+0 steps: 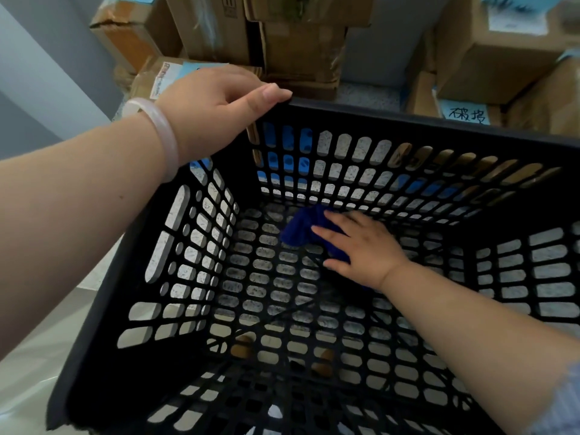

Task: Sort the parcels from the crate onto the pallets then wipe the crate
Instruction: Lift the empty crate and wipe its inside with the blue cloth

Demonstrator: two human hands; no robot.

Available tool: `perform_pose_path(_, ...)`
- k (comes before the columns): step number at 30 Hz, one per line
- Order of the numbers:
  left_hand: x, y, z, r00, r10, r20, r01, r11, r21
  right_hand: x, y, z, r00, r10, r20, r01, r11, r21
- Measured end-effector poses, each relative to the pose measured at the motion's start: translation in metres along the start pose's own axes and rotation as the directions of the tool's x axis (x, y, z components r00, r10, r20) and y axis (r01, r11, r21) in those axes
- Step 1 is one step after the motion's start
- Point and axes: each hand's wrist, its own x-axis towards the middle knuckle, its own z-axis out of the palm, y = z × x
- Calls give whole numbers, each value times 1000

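left hand [213, 111] grips slotted crate [408, 121]; right hand [365, 250] presses blue cloth [299, 229]

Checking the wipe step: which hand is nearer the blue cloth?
Right. The right hand lies on the cloth inside the crate; the left hand holds the crate's far rim, well above it.

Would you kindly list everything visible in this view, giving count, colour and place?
crate: one, black slotted plastic, centre, no parcels inside
cloth: one, dark blue, on the crate floor near its far wall
cardboard boxes: several, brown, stacked beyond the crate
handwritten label: one, light blue, on a box at far right
floor: speckled grey, under and beyond the crate
bangle: one, pale pink, on the left wrist
left hand: holds the crate's far left corner rim
right hand: fingers straight, pressing the cloth
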Motion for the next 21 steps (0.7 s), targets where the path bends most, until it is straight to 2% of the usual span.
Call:
perform_pose_path(3,0,0,2,1000,-5,-13,6,1000,11,0,-4,4,995,97,34,-101,979,175)
perform_pose_path(7,0,-3,2,1000,7,-2,-7,1000,11,-15,-16,18,996,61,64,-79,945,316)
perform_pose_path(11,1,-1,2,1000,24,17,-24,1000,16,-37,-29,10,958,27,285,-137,917,374)
perform_pose_path(15,0,2,0,999,40,22,-41,999,20,-75,-53,10,854,-82,514,-154,903,401)
perform_pose_path(18,1,5,2,999,14,46,-17,998,53,-78,-57,3,720,-134,681,-161,922,351)
perform_pose_path(20,1,8,1,999,7,53,-9,999,38,-83,-62,1,644,-178,744,-142,928,345)
perform_pose_path(21,1,8,0,999,11,50,-12,999,31,-86,-64,0,648,-189,738,-126,928,349)
